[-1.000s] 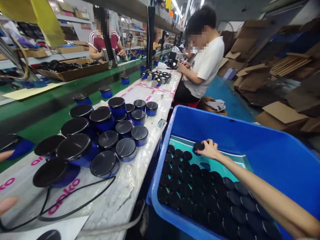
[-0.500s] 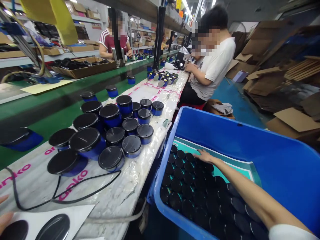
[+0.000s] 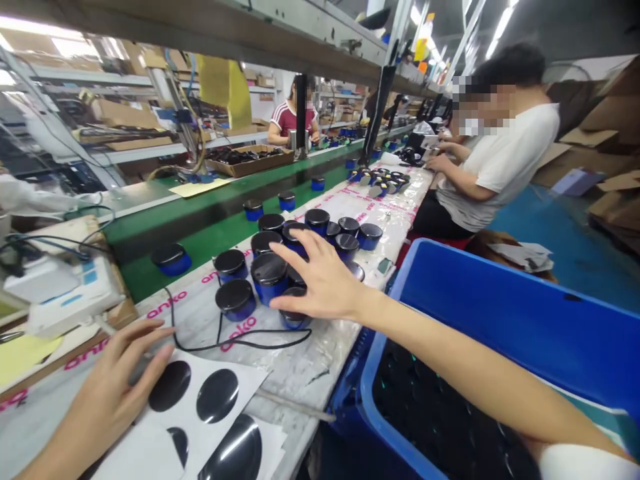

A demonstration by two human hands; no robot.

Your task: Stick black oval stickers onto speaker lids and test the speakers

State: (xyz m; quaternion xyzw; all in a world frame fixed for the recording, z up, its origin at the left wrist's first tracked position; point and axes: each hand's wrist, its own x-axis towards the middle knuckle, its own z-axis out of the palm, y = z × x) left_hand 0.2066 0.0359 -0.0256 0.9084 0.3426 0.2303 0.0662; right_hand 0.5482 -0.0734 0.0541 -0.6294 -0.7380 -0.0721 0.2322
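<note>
My right hand [image 3: 325, 277] is spread open over a cluster of short round pots with blue sides and glossy black tops. Its fingers reach across one blue pot [image 3: 270, 277] near the front; whether they touch it I cannot tell. At the lower left, my left hand [image 3: 117, 383] has its fingers apart, with the thumb at the edge of a white sheet [image 3: 255, 373] of round black stickers. A black sticker [image 3: 217, 395] shows on that sheet, and a larger one [image 3: 235, 450] on another sheet lies partly beneath it.
A blue bin [image 3: 373, 393] holding rows of black discs stands at the right. A black cord [image 3: 273, 345] loops over the table. Beyond it runs a green conveyor [image 3: 215, 223] with several pots. One person [image 3: 505, 160] sits farther along the table; another [image 3: 295, 120] is across the conveyor.
My right hand has moved from inside the bin up and left to over the pots. My left hand has come further into view, and the camera has turned left.
</note>
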